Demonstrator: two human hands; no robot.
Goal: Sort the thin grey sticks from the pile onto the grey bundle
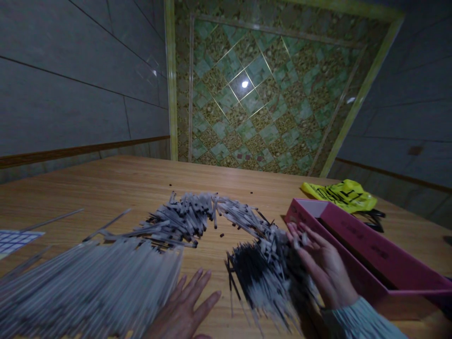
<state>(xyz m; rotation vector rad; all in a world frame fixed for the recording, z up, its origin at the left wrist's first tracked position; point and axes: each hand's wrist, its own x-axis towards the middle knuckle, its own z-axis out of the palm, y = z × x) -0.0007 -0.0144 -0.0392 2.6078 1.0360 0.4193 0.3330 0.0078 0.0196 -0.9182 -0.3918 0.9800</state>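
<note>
Pink box: standing at four o'clock, seemingly for reach.
Left hand: spreading fingers beside sticks, perhaps bracing.
Right hand: half-curling fingers; pinching what, I can't tell.

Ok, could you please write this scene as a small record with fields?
Surface: wooden table
Left hand: fingers spread, beside long grey sticks
Right hand: palm visible, at short pieces; grip unclear
Between hands: bundle with dark ends
Box: pink, open top
Bag: yellow, black print, beyond box
</note>
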